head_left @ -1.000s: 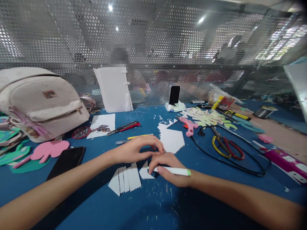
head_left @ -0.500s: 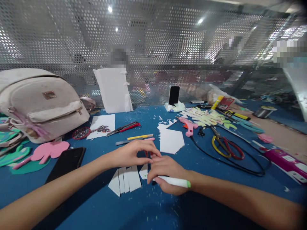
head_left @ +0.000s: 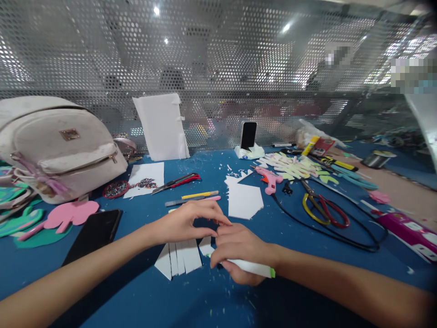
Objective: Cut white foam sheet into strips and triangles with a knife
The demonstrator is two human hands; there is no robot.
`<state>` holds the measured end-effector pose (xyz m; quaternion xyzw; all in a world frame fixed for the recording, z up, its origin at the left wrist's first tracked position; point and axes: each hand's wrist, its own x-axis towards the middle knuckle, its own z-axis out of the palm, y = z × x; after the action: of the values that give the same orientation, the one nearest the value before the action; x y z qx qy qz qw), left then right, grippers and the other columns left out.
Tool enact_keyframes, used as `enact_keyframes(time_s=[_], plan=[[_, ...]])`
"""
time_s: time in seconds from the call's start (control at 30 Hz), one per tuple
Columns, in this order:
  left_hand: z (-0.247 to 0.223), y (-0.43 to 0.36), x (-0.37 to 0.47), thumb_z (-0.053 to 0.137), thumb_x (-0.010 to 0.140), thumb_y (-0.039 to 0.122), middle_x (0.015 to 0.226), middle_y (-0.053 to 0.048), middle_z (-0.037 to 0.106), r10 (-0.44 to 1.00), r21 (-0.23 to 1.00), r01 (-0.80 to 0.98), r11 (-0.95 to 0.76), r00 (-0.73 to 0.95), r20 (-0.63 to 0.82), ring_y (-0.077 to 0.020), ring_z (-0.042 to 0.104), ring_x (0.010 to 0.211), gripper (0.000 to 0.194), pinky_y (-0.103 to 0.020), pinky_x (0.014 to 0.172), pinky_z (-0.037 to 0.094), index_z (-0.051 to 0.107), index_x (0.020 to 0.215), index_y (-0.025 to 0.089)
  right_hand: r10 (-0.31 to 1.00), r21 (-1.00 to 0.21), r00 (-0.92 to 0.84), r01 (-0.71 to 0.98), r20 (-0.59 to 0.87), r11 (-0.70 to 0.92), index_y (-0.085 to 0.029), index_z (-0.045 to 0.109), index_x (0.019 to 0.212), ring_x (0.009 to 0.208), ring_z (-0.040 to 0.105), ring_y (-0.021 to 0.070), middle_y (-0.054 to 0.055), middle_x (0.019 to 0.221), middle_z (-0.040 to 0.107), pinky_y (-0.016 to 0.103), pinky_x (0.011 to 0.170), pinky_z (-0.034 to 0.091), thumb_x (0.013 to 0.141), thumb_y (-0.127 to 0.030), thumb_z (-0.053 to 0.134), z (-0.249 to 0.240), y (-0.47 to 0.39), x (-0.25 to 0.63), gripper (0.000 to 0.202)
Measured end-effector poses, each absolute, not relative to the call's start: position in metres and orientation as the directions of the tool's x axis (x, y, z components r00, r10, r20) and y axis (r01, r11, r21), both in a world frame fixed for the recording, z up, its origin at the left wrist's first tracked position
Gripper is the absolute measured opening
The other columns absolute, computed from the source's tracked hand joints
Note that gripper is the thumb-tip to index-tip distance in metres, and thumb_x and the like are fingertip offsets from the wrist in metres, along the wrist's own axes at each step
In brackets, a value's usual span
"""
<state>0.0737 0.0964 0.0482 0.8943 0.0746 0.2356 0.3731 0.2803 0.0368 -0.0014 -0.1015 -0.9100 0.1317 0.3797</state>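
Note:
My right hand [head_left: 241, 250] is closed around a white marker [head_left: 251, 268] with a green end; the marker's front end is hidden by the fingers. Arched against it, my left hand [head_left: 191, 221] has its thumb and fingertips meeting at the right hand's knuckles. Whatever those fingertips pinch is hidden. Several cut white pieces [head_left: 179, 258] lie side by side on the blue table below my left hand. A smaller white piece [head_left: 205, 246] with a green spot lies beside the right fingers.
Behind the hands are pens [head_left: 200, 196], a red box cutter [head_left: 180, 181] and a white sheet [head_left: 245, 200]. To the right lie a pink glue gun [head_left: 271, 179], its cord and scissors [head_left: 321, 209]. A phone [head_left: 94, 234] and a backpack [head_left: 68, 150] are on the left.
My right hand has shifted slightly right and down, with the marker's green end lower. My left hand has barely moved and stays against it.

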Motion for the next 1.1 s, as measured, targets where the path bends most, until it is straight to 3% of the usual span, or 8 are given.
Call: enact_keyframes(time_s=[0.3, 0.53, 0.63, 0.7, 0.77, 0.9, 1.0, 1.1], plan=[[0.053, 0.094, 0.066, 0.068, 0.096, 0.014, 0.112, -0.005, 0.073, 0.335, 0.686, -0.026, -0.727, 0.858, 0.389, -0.0192, 0.067, 0.111, 0.027, -0.05, 0.119, 0.039, 0.071, 0.122, 0.023, 0.397, -0.466, -0.631, 0.063, 0.667, 0.883, -0.022, 0.066, 0.092, 0.065, 0.057, 0.0155, 0.0, 0.071, 0.067, 0.03, 0.071, 0.047, 0.087, -0.014, 0.048, 0.002, 0.036, 0.285, 0.02], [0.05, 0.058, 0.04, 0.049, 0.104, 0.008, 0.111, -0.004, 0.07, 0.539, 0.663, 0.179, -0.727, 0.746, 0.39, -0.0157, 0.063, 0.106, 0.025, -0.028, 0.095, 0.049, 0.067, 0.116, 0.02, 0.868, -0.908, -0.337, 0.077, 0.365, 0.411, -0.021, 0.051, 0.098, 0.057, 0.05, 0.0111, -0.004, 0.072, 0.054, 0.023, 0.056, 0.039, 0.098, -0.023, 0.051, 0.008, 0.036, 0.299, 0.002], [0.038, 0.035, 0.031, 0.039, 0.106, 0.012, 0.12, -0.005, 0.07, 0.454, 0.404, 0.309, -0.861, 0.824, 0.339, -0.019, 0.063, 0.106, 0.031, -0.033, 0.097, 0.047, 0.063, 0.124, 0.02, 0.907, -0.966, -0.355, 0.033, 0.227, 0.255, -0.02, 0.051, 0.095, 0.058, 0.049, 0.0112, -0.005, 0.065, 0.053, 0.023, 0.057, 0.037, 0.101, -0.029, 0.051, 0.005, 0.041, 0.296, 0.01], [0.025, 0.024, 0.027, 0.039, 0.11, 0.027, 0.123, -0.005, 0.072, 0.395, 0.161, 0.361, -0.919, 0.853, 0.341, -0.0233, 0.065, 0.111, 0.032, -0.039, 0.106, 0.044, 0.063, 0.129, 0.018, 0.906, -0.983, -0.394, 0.031, 0.154, 0.181, -0.019, 0.054, 0.095, 0.059, 0.05, 0.0111, -0.004, 0.065, 0.055, 0.023, 0.058, 0.037, 0.1, -0.03, 0.053, 0.001, 0.044, 0.292, 0.012], [0.01, 0.018, 0.024, 0.038, 0.111, 0.042, 0.128, -0.003, 0.073, 0.355, 0.032, 0.366, -0.93, 0.874, 0.333, -0.0222, 0.066, 0.114, 0.041, -0.036, 0.114, 0.039, 0.064, 0.132, 0.017, 0.897, -0.993, -0.43, -0.002, 0.106, 0.116, -0.018, 0.056, 0.096, 0.058, 0.051, 0.011, -0.004, 0.064, 0.056, 0.023, 0.057, 0.037, 0.099, -0.031, 0.055, -0.002, 0.048, 0.288, 0.013], [-0.012, 0.017, 0.017, 0.033, 0.109, 0.057, 0.138, 0.0, 0.069, 0.333, -0.043, 0.391, -0.919, 0.83, 0.447, -0.0209, 0.062, 0.124, 0.055, -0.035, 0.126, 0.026, 0.065, 0.137, 0.021, 0.908, -0.989, -0.411, -0.149, 0.08, 0.02, -0.017, 0.056, 0.095, 0.054, 0.052, 0.0107, -0.005, 0.06, 0.055, 0.023, 0.055, 0.036, 0.102, -0.036, 0.052, -0.008, 0.06, 0.291, 0.02], [-0.013, 0.019, 0.013, 0.035, 0.109, 0.054, 0.144, -0.001, 0.065, 0.294, -0.157, 0.369, -0.916, 0.884, 0.363, -0.0214, 0.06, 0.129, 0.054, -0.034, 0.123, 0.033, 0.06, 0.143, 0.021, 0.861, -0.969, -0.506, -0.232, 0.045, -0.086, -0.016, 0.057, 0.096, 0.053, 0.052, 0.0101, -0.005, 0.06, 0.055, 0.022, 0.053, 0.036, 0.102, -0.038, 0.056, -0.009, 0.075, 0.301, 0.023], [-0.008, 0.02, 0.012, 0.036, 0.11, 0.051, 0.146, 0.005, 0.063, 0.337, -0.135, 0.392, -0.91, 0.889, 0.309, -0.0167, 0.057, 0.133, 0.048, -0.034, 0.13, 0.016, 0.059, 0.145, 0.027, 0.722, -0.936, -0.692, -0.267, 0.019, -0.231, -0.014, 0.059, 0.098, 0.054, 0.052, 0.0101, -0.004, 0.061, 0.055, 0.022, 0.054, 0.039, 0.1, -0.039, 0.061, -0.008, 0.089, 0.312, 0.026]])
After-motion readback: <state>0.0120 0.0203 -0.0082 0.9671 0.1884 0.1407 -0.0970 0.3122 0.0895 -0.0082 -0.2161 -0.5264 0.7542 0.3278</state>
